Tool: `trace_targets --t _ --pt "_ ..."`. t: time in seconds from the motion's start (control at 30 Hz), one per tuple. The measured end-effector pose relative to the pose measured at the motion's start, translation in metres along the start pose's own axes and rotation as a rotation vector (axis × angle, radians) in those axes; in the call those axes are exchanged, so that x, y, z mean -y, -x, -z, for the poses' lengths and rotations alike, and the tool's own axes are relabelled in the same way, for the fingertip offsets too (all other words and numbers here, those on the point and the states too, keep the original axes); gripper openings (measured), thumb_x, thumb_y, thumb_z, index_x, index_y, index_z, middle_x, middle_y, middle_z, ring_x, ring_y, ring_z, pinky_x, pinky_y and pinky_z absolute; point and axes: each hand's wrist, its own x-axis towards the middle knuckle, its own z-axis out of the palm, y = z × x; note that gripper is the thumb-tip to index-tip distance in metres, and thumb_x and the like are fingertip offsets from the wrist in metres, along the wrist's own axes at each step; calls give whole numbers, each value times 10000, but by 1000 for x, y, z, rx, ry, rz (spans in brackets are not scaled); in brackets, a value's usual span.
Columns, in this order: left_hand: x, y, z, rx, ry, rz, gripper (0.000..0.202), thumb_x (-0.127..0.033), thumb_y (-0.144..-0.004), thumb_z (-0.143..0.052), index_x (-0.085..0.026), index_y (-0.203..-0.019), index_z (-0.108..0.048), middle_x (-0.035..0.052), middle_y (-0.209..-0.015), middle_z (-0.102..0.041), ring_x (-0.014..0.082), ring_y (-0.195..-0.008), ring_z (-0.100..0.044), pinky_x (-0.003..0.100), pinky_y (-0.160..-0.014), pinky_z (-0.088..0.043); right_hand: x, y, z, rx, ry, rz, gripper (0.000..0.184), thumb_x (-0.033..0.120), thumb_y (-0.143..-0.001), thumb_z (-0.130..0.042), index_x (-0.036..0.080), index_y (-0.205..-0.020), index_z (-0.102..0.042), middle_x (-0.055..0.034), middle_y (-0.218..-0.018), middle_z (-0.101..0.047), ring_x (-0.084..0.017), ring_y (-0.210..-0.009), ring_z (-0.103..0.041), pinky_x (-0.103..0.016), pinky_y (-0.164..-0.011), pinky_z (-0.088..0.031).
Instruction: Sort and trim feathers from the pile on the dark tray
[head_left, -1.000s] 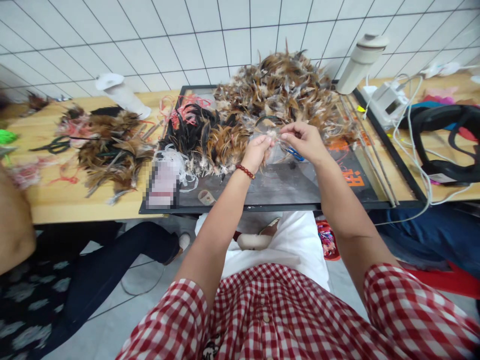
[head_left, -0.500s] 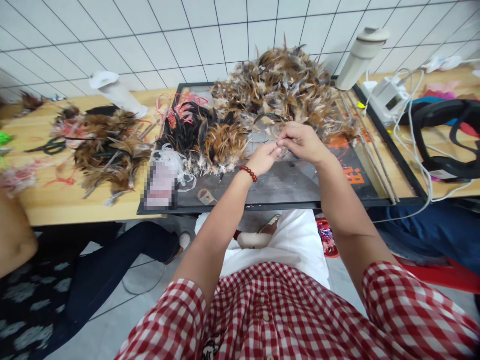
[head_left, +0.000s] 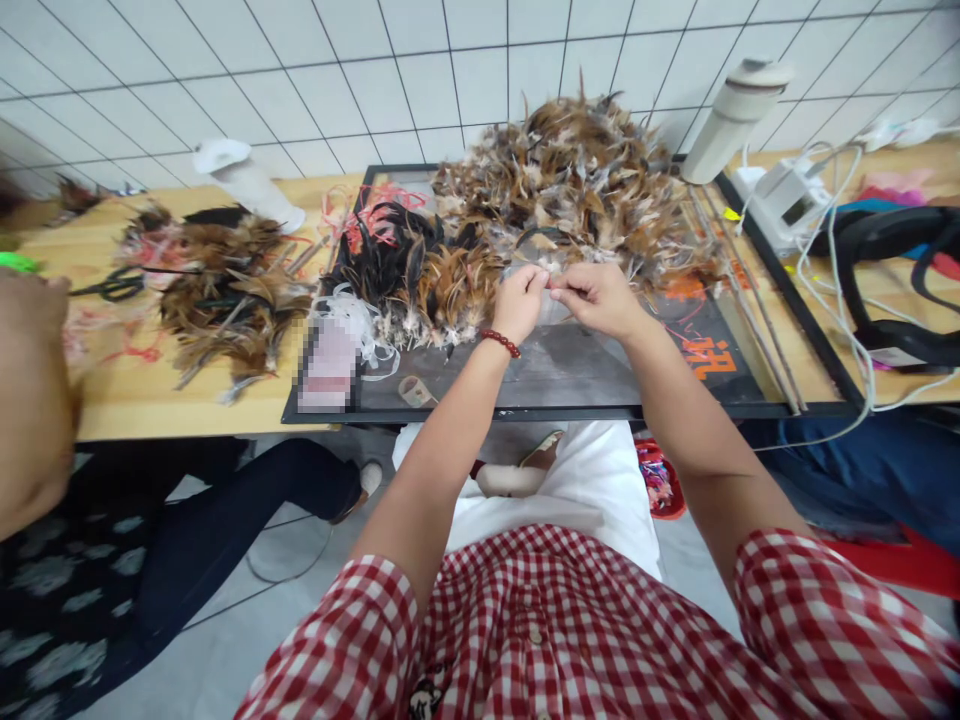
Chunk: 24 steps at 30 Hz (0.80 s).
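My left hand (head_left: 519, 303) and my right hand (head_left: 596, 297) meet fingertip to fingertip above a dark framed board (head_left: 570, 375) on the wooden table. Both are closed in a pinch on something small and pale between them that I cannot make out. A red bead bracelet (head_left: 500, 343) circles my left wrist. Just beyond my hands lies a big heap of brown feathers (head_left: 577, 185). A smaller bunch of black and orange feathers (head_left: 416, 270) lies to the left of my left hand.
Another feather pile (head_left: 225, 290) and black scissors (head_left: 112, 285) lie on the table (head_left: 150, 395) at left, near another person's arm (head_left: 30, 390). A white tape roll (head_left: 244, 180), a tall white bottle (head_left: 731, 115), thin sticks (head_left: 742, 300), a white device with cables (head_left: 784, 200) and a black strap (head_left: 900, 285) surround the board.
My hands have drawn closer together and shifted slightly toward the feather heap. The blue thing seen under my right hand a second ago is hidden. The arm at left rose.
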Motion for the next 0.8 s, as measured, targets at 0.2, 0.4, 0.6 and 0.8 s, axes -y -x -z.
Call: trace_targets --t 0.2,0.4,0.6,0.8 --pt "-3 10 -3 206 -280 -160 282 -102 -873 -698 -201 -622 -619 19 -711 -598 182 -807 -568 295 -862 -457 -1 0 13 -96 86 15 323 479 -989 -591 236 -827 -729 -99 -919 -727 -267 -922 -651 -419 -858 -502" --pt "-11 14 -5 290 172 112 344 -396 -931 -764 -195 -703 -603 -36 -639 -481 88 -581 -452 251 -646 -420 -4 -2 18 -174 -188 -158 371 544 -962 -661 232 -767 -711 -33 -768 -709 -205 -775 -626 -355 -756 -497" --pt "1 -1 -2 22 157 95 344 -396 -935 -748 -209 -695 -587 -20 -652 -506 124 -662 -542 256 -675 -447 7 0 1 -111 1 -46 474 652 -977 -579 238 -794 -722 -75 -789 -723 -245 -810 -640 -411 -824 -474" --pt "1 13 -3 21 -383 -191 179 -162 -936 -630 -219 -768 -603 78 -948 -673 234 -987 -634 337 -929 -482 8 4 -11 -116 243 8 472 611 -1027 -470 241 -883 -726 -105 -837 -702 -304 -944 -625 -499 -957 -448"
